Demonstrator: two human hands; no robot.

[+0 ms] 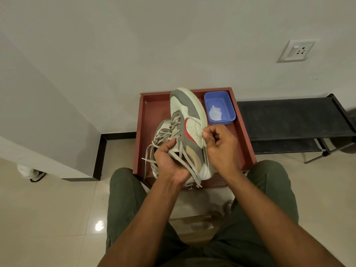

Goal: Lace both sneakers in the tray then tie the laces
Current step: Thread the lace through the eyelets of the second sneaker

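Observation:
A grey, white and red sneaker is tilted on its side above the reddish-brown tray, toe pointing away. My left hand grips it at the tongue and collar, with beige laces running across my fingers. My right hand pinches a lace end against the sneaker's side between thumb and forefinger. A second sneaker lies behind and to the left in the tray, partly hidden, its loose laces hanging over the tray's front edge.
A blue plastic tub holding a crumpled white piece sits in the tray's far right corner. A black low bench stands to the right against the wall. My knees in green trousers flank the tray. A white wall block rises at left.

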